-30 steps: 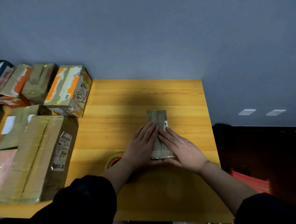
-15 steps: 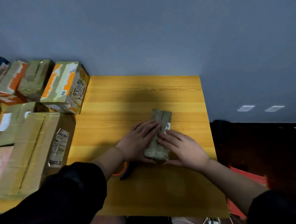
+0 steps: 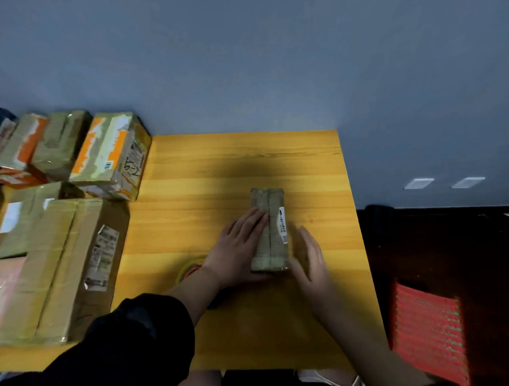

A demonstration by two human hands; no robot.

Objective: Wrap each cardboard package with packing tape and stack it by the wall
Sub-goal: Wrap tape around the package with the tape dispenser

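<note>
A dim indoor scene is shown, lit softly from above and behind the camera. A broad dark shadow is cast across the far middle of the yellow worktop [image 3: 326,292]. The right hand [image 3: 311,256] is smeared by motion blur. Straight lines are bent by wide-angle distortion, and the floor at right is lost in darkness.

Small package [image 3: 269,230] mid-table [image 3: 245,160], tape roll [image 3: 189,268] to its left, stacked boxes [image 3: 110,156] far left by the wall [image 3: 240,60]
</note>
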